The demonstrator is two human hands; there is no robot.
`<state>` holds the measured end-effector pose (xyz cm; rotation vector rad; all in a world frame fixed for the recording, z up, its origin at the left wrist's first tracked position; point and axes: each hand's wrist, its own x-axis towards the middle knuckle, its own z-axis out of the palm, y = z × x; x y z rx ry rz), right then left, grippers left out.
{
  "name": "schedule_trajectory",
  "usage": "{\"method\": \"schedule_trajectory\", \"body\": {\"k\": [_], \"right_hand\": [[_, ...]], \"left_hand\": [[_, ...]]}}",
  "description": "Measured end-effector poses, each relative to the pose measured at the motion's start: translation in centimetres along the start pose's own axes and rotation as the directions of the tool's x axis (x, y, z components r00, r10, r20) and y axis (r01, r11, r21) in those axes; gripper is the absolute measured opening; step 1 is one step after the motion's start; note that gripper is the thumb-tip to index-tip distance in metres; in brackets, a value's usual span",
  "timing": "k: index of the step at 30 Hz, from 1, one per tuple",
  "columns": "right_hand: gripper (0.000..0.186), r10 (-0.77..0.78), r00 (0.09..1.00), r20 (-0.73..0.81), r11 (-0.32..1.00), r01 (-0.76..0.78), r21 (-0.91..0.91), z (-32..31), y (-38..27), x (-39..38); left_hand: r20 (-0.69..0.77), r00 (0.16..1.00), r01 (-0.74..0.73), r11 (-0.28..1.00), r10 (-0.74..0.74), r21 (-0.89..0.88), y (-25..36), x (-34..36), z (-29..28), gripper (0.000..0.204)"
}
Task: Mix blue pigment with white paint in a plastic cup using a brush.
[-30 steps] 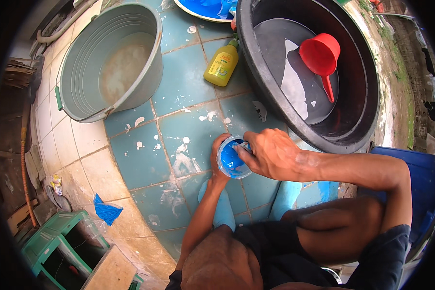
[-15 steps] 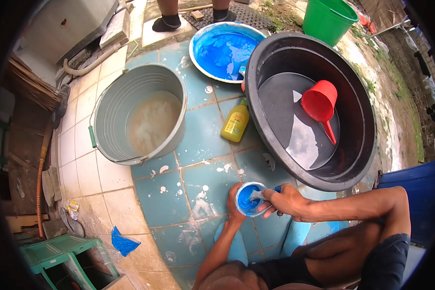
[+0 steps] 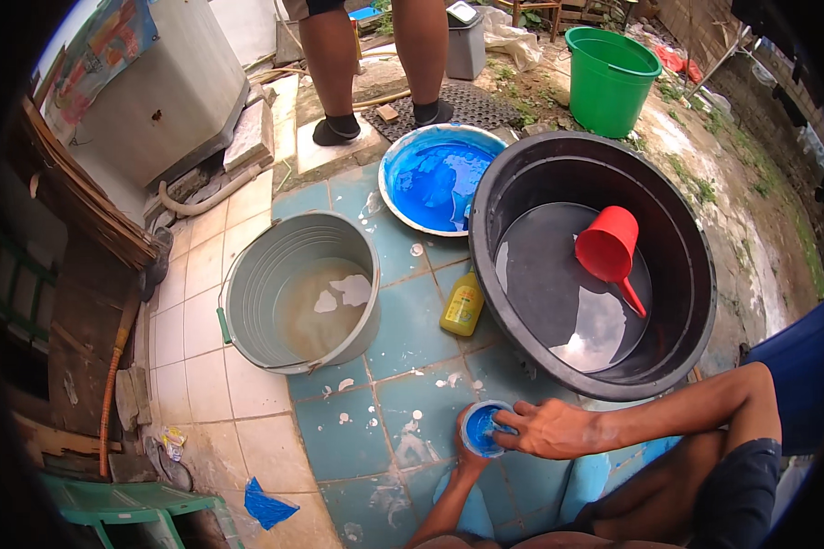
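Observation:
A small round cup (image 3: 474, 437) with bright blue paint inside is low in the middle of the view. Its left side is wrapped by the fingers of my left hand (image 3: 468, 450). My right hand (image 3: 547, 428) comes over the rim from the right, fingers bent together down into the cup; what they pinch is hidden under them. Beyond the cup, a yellow bottle (image 3: 463, 306) stands against a large black tub (image 3: 496, 274). That tub holds dark water and a red dipper (image 3: 606, 243).
A grey bucket (image 3: 364, 302) of murky water stands left. Behind are a wide basin (image 3: 386, 188) of blue paint, a green bucket (image 3: 613, 82) and a person's legs (image 3: 328, 73). A green stool (image 3: 128, 503) and blue scrap (image 3: 267, 505) lie lower left, a blue container (image 3: 801, 380) right.
The view has tilted up, so everything sits lower and more background shows. My right hand has turned palm down over the cup; the pale, brush-like tool seen in its fingers before is now hidden.

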<state>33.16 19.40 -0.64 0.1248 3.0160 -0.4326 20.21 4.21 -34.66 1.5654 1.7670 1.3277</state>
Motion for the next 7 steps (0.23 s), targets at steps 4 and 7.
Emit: {"method": "schedule_trajectory", "body": {"k": [4,7], "right_hand": [[0.025,-0.060,0.998,0.020,0.998,0.059,0.039,2.5,0.5,0.9],[0.026,0.005,0.999,0.041,0.992,-0.010,0.129,2.2,0.8,1.7]], "left_hand": [[0.000,0.999,-0.044,0.998,0.045,0.049,-0.3,-0.3,0.0,0.094],[0.082,0.996,-0.034,0.993,0.025,0.111,-0.7,0.1,-0.1,0.092]]}}
